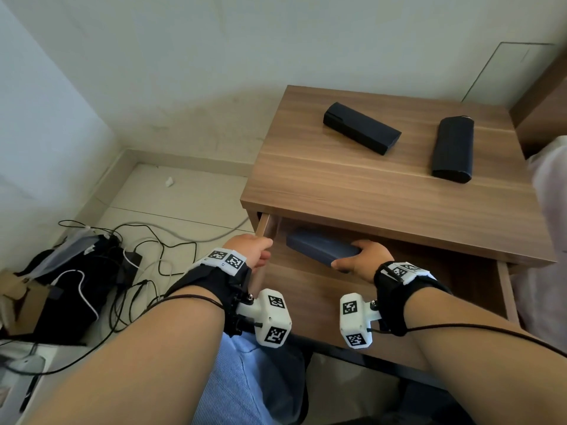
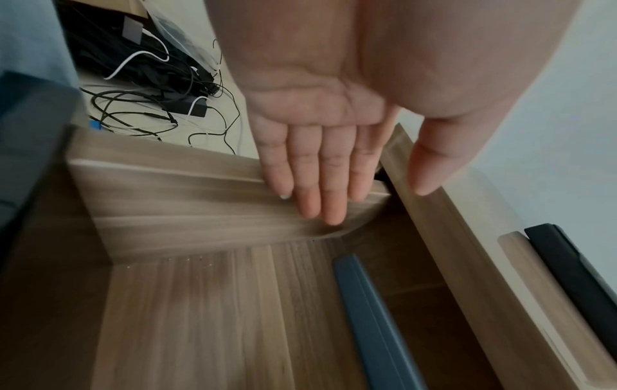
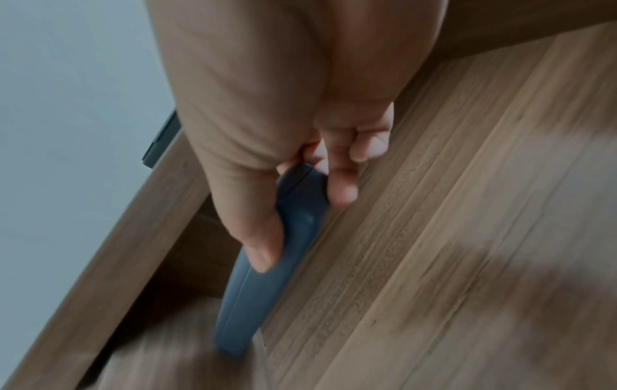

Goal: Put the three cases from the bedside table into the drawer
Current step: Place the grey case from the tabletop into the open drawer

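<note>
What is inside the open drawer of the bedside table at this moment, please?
Inside the drawer lies one blue case, gripped at its near end by the right hand. The back of the drawer is hidden under the tabletop, so anything there cannot be seen.

Wooden bedside table, two dark cases on top (apart)

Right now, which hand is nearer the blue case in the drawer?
Right. The right hand grips one end of the blue case; the left hand rests on the drawer's left wall, apart from it.
</note>
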The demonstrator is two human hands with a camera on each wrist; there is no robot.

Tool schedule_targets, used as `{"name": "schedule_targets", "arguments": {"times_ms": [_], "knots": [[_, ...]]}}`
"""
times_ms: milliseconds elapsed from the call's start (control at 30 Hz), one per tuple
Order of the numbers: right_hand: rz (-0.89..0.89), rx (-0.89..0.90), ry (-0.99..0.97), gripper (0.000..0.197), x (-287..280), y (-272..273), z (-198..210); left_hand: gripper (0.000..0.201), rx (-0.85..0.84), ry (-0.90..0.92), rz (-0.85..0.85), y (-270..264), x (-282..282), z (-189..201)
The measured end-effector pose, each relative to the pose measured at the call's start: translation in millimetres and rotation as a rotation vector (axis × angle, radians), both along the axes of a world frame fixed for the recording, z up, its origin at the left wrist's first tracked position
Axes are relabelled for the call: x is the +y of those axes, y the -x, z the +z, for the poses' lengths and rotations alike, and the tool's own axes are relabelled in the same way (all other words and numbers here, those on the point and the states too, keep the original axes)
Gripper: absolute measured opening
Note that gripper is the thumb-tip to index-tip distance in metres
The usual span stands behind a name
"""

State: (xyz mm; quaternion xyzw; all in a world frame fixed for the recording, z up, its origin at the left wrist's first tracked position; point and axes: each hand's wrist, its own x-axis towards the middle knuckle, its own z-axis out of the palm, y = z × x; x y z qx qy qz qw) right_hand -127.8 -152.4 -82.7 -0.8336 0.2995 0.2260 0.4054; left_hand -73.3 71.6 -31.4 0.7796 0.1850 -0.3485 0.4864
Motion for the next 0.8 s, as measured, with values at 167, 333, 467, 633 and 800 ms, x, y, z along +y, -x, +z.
{"name": "schedule_targets", "arguments": {"times_ms": [167, 333, 467, 633, 800], "knots": [[-0.088, 0.073, 0.008, 0.071, -3.8, -17.9, -12.5, 0.008, 0.032, 0.053, -0.017, -15.9, -12.8, -5.1], [0.030, 0.186, 0.095, 0.057, -3.8, -34.6, -20.6, 0.012, 0.028, 0.094, 0.080, -25.2, -17.8, -16.2], [0.146, 0.258, 0.168, 0.056, 2.4, -49.8, -27.6, 0.009, 0.029, 0.097, 0.144, -28.8, -13.9, -14.8], [0.143, 0.293, 0.046, 0.052, 3.1, -57.2, -40.4, 0.006, 0.030, 0.074, 0.169, -34.1, -15.1, -17.5], [0.179, 0.216, 0.159, 0.035, -0.1, -57.1, -39.5, 0.010, 0.031, 0.096, 0.178, -33.8, -14.9, -19.3]]}}
